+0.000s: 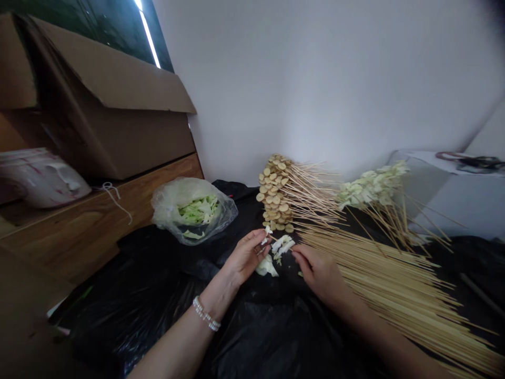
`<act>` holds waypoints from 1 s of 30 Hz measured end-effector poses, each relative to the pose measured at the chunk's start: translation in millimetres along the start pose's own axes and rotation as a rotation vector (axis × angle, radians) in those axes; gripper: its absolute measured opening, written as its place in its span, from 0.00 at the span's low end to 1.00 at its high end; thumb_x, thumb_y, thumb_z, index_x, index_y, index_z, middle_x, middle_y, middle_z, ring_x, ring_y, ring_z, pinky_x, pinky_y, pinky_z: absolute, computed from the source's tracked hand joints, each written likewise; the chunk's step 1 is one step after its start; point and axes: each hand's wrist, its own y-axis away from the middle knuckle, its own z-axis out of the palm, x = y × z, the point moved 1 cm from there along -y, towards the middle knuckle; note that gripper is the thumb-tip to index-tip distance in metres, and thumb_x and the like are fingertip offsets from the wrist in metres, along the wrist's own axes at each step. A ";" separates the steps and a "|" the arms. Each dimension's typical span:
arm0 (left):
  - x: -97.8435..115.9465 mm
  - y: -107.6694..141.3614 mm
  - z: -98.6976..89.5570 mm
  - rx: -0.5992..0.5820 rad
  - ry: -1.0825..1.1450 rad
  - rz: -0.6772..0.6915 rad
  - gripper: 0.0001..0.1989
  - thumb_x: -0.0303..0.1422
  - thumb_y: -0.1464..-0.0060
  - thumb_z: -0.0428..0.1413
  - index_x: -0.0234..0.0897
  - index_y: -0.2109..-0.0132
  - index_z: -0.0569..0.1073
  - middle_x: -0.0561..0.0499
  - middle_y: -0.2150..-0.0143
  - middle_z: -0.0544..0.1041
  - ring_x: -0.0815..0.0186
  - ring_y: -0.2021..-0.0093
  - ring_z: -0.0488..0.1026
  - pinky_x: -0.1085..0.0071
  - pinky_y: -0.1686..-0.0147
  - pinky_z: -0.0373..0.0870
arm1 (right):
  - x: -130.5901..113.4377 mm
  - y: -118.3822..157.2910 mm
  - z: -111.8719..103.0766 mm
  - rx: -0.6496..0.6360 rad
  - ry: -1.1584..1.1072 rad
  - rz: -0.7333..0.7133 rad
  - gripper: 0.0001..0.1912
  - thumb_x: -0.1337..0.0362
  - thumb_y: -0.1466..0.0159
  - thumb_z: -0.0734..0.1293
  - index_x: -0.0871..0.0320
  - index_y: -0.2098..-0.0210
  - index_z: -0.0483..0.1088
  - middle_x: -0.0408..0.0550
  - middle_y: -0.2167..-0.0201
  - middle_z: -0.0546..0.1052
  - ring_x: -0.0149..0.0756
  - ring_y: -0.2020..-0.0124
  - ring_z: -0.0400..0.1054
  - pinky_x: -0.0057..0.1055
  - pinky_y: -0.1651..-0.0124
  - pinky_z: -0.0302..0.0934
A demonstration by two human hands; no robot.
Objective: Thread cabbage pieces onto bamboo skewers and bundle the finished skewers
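My left hand [249,255], with a beaded bracelet [205,314] at the wrist, pinches a small piece of cabbage [269,230] at the tip of a wooden skewer. Farther along that skewer sits more pale cabbage [282,245]. My right hand [315,271] grips the skewer just behind this cabbage, its fingers closed. A loose cabbage leaf [267,267] lies on the black plastic below my left fingers. Many bare skewers [394,284] spread out beside and beyond my right forearm.
Left of my hands sits a clear plastic bag [163,210] of cut cabbage [199,210]. Skewered potato slices [276,192] are stacked by the wall, with cabbage skewers [373,185] to their right. A cardboard box [138,137] and white bucket [43,179] stand on a wooden surface [90,226].
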 end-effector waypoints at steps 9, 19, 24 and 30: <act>-3.2 3.0 5.4 -0.054 -0.112 0.070 0.12 0.27 0.61 0.69 0.32 0.68 0.77 0.52 0.68 0.76 0.72 0.67 0.72 0.75 0.61 0.67 | 0.6 0.8 1.3 0.024 0.035 -0.045 0.13 0.64 0.31 0.56 0.56 0.62 0.72 0.47 0.66 0.79 0.33 0.67 0.72 0.28 0.62 0.61; -1.9 -6.6 -4.7 0.051 -0.386 0.289 0.13 0.39 0.55 0.65 0.34 0.65 0.78 0.48 0.65 0.77 0.67 0.65 0.71 0.73 0.64 0.65 | 6.0 -3.2 -5.2 0.062 0.059 0.036 0.13 0.63 0.31 0.56 0.55 0.60 0.72 0.47 0.66 0.79 0.35 0.67 0.73 0.30 0.62 0.62; 2.0 -17.3 -18.6 0.087 -0.941 0.567 0.02 0.29 0.55 0.63 0.39 0.70 0.81 0.49 0.72 0.76 0.64 0.69 0.67 0.70 0.63 0.61 | 13.6 -5.0 -6.2 0.070 0.056 0.071 0.12 0.62 0.32 0.57 0.55 0.61 0.72 0.45 0.68 0.79 0.35 0.68 0.73 0.30 0.63 0.62; 1.1 -15.2 -24.6 -0.029 -1.136 0.669 0.07 0.29 0.54 0.61 0.47 0.68 0.82 0.46 0.68 0.78 0.55 0.60 0.65 0.63 0.50 0.56 | 13.6 -4.4 -3.7 0.060 0.057 0.075 0.11 0.62 0.32 0.58 0.55 0.61 0.72 0.45 0.66 0.79 0.35 0.67 0.73 0.30 0.62 0.62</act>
